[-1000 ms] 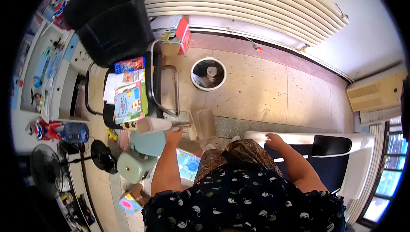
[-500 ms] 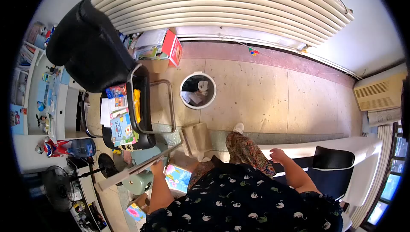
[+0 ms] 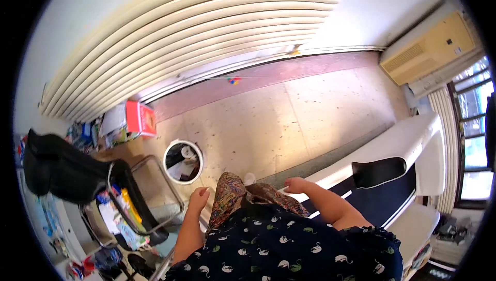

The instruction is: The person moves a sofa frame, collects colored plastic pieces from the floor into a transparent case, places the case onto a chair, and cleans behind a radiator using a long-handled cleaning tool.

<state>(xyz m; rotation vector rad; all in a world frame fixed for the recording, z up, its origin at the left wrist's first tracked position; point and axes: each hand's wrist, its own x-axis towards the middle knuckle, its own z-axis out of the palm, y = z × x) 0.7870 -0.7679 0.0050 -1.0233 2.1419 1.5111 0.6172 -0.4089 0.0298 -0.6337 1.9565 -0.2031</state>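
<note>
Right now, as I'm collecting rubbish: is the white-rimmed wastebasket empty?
No: the wastebasket holds pale scraps and a whitish cup-like item, visible through its open top. Their depth is hidden.

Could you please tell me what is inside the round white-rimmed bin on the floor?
Inside the bin, against a dark lining, lie a pale cup-like item and some whitish litter. Whatever lies beneath them is covered and cannot be seen.

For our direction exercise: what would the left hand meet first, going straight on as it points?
Probably the way is free, over floor close beside the bin; depth is unclear, so the left hand might instead brush the bin.
</note>
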